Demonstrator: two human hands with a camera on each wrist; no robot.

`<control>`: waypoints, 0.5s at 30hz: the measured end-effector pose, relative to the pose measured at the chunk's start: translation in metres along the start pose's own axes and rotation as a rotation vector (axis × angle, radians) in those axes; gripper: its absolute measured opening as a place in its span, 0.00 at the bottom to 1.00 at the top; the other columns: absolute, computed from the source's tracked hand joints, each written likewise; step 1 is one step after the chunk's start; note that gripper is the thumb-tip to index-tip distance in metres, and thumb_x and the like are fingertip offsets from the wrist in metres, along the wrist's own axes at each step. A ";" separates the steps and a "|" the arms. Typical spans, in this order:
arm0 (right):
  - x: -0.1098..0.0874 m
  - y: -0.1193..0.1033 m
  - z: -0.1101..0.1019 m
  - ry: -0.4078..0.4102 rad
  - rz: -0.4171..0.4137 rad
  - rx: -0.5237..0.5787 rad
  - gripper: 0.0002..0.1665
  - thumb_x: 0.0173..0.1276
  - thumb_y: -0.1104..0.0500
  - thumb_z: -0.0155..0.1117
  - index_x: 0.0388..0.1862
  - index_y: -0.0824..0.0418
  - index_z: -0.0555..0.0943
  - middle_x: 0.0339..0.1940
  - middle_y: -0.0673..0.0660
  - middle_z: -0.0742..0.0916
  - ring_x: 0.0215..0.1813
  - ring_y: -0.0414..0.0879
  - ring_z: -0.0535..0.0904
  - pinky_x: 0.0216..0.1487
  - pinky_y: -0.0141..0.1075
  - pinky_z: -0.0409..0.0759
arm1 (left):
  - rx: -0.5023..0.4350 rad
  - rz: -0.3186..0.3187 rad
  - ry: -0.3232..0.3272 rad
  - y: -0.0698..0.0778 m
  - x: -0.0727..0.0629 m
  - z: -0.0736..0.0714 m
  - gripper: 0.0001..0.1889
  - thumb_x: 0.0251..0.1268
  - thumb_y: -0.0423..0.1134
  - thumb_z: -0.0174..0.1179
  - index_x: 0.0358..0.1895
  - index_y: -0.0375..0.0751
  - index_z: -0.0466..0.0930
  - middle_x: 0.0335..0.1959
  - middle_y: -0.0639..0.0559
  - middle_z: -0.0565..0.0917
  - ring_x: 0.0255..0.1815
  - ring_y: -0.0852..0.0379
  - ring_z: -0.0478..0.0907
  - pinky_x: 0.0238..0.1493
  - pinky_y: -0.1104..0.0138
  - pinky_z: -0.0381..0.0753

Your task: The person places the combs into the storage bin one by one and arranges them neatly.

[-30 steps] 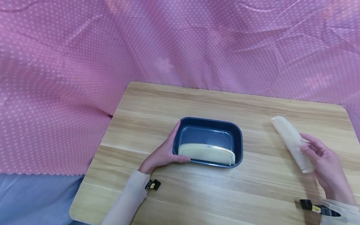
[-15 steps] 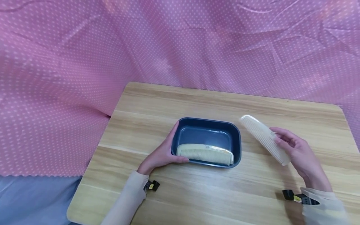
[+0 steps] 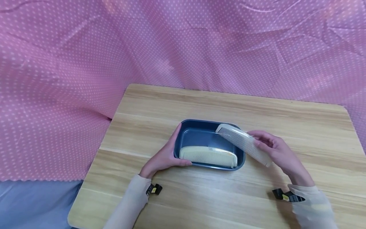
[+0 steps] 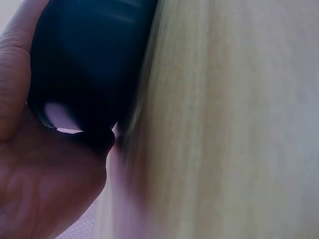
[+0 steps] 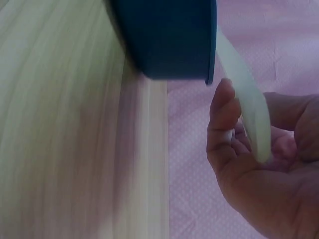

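Observation:
A cream comb (image 3: 210, 156) lies along the near side inside a dark blue rectangular box (image 3: 194, 136), teeth facing me. My left hand (image 3: 163, 156) grips the left end of this box, thumb along the near wall; its other fingers are mostly hidden behind it. Between thumb and fingers my right hand (image 3: 281, 153) pinches a second cream comb (image 3: 239, 140), held slanted with its far end over the box's right part and its near end beyond the rim. In the right wrist view this comb (image 5: 247, 97) appears edge-on, above the rim of the box (image 5: 177, 40).
The box stands on a wood-grain table (image 3: 171, 105) with rounded corners. Behind and to the left hangs a pink cloth (image 3: 183, 47) with white dots. Grey-blue fabric (image 3: 34, 203) shows at lower left. Black straps with small devices sit on both wrists.
My right hand has carried its comb left from the table's right side to over the box's right part. The left hand, the box and the comb inside have stayed in place.

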State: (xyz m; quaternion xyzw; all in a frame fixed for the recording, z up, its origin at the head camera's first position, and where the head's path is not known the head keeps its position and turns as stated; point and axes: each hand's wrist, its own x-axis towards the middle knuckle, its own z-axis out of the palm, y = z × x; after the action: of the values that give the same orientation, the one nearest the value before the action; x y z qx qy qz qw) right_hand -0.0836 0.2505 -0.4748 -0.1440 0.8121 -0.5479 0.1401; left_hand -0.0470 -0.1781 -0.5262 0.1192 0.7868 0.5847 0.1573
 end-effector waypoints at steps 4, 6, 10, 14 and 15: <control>0.007 -0.006 0.008 -0.040 -0.001 0.000 0.23 0.87 0.60 0.61 0.75 0.62 0.80 0.59 0.56 0.89 0.52 0.45 0.83 0.48 0.33 0.81 | -0.006 -0.028 -0.001 0.002 0.001 0.000 0.74 0.56 0.34 0.83 0.91 0.62 0.28 0.92 0.56 0.38 0.90 0.52 0.36 0.84 0.38 0.42; 0.010 -0.009 0.011 -0.058 0.008 -0.004 0.22 0.87 0.59 0.61 0.75 0.62 0.81 0.59 0.58 0.88 0.52 0.45 0.83 0.49 0.32 0.81 | -0.009 -0.033 -0.003 0.001 0.002 0.000 0.74 0.56 0.33 0.83 0.91 0.59 0.28 0.92 0.54 0.38 0.90 0.50 0.35 0.84 0.38 0.41; 0.014 -0.015 0.015 -0.094 0.022 -0.017 0.21 0.87 0.58 0.61 0.74 0.59 0.82 0.61 0.58 0.88 0.54 0.46 0.82 0.51 0.32 0.80 | 0.001 -0.023 -0.003 -0.003 0.001 0.000 0.75 0.56 0.35 0.84 0.91 0.65 0.28 0.91 0.57 0.38 0.90 0.52 0.35 0.84 0.38 0.41; 0.018 -0.019 0.020 -0.132 -0.005 -0.040 0.20 0.87 0.59 0.61 0.73 0.56 0.83 0.63 0.57 0.88 0.55 0.48 0.82 0.51 0.32 0.81 | 0.002 -0.001 0.000 -0.004 0.000 0.000 0.75 0.56 0.39 0.85 0.89 0.73 0.28 0.91 0.62 0.39 0.89 0.56 0.37 0.84 0.38 0.43; 0.019 -0.019 0.021 -0.143 -0.015 -0.048 0.20 0.87 0.59 0.61 0.73 0.56 0.83 0.64 0.56 0.87 0.55 0.49 0.82 0.51 0.32 0.81 | 0.001 0.005 0.001 -0.004 0.000 0.000 0.75 0.56 0.40 0.85 0.89 0.75 0.28 0.91 0.63 0.39 0.89 0.56 0.37 0.84 0.38 0.44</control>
State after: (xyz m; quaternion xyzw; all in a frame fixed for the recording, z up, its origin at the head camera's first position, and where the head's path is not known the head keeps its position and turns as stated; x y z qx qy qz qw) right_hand -0.0917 0.2181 -0.4661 -0.1922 0.8118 -0.5175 0.1902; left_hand -0.0474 -0.1795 -0.5297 0.1208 0.7868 0.5849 0.1555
